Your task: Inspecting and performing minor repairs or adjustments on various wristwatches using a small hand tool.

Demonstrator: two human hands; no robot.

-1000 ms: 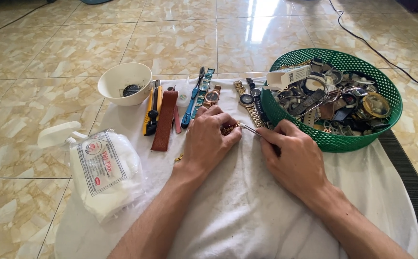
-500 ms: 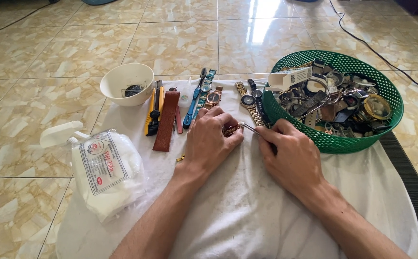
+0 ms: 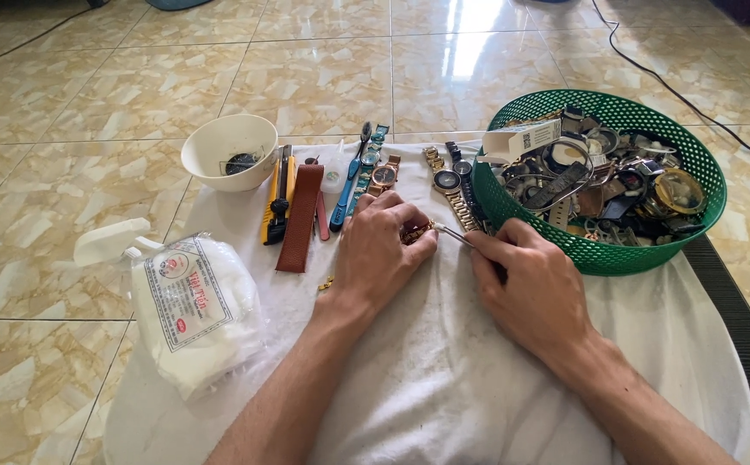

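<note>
My left hand (image 3: 385,250) presses down on a gold-coloured watch band (image 3: 416,232) lying on a white cloth (image 3: 444,379). Its fingers curl over most of the band. My right hand (image 3: 534,288) grips a thin metal tool (image 3: 454,235), and the tool's tip touches the band beside my left fingertips. A small gold link (image 3: 326,283) lies loose on the cloth just left of my left wrist.
A green plastic basket (image 3: 513,207) full of watches and parts stands at the right. Several watches (image 3: 383,172), a brown strap (image 3: 301,215), a yellow knife and a white bowl (image 3: 230,151) lie beyond my hands. A bag of cotton (image 3: 194,306) sits left. A black cable (image 3: 676,95) crosses the tiled floor.
Both hands keep the same hold on the band and the tool. Only small shifts of the view show.
</note>
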